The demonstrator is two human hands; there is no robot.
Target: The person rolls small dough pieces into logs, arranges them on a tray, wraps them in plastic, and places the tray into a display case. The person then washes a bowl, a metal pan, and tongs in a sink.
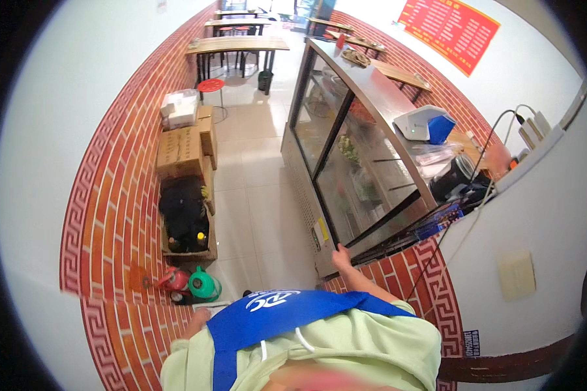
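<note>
My right hand [341,257] reaches forward to the lower near corner of the display fridge [301,176] and touches the frame of its sliding glass door [362,171]; whether the fingers grip it cannot be told. Behind the glass, leafy greens [348,149] and other food show on the shelves. My left hand [201,315] hangs low by my side, beside the blue apron [279,315], next to a pale flat object whose kind is unclear; its fingers are mostly hidden.
Cardboard boxes [178,151], a green vacuum flask [204,285] and a red fire extinguisher [175,279] line the brick-patterned left wall. A red stool [210,86] and wooden tables [237,45] stand farther off. Cables [479,210] hang at the right wall.
</note>
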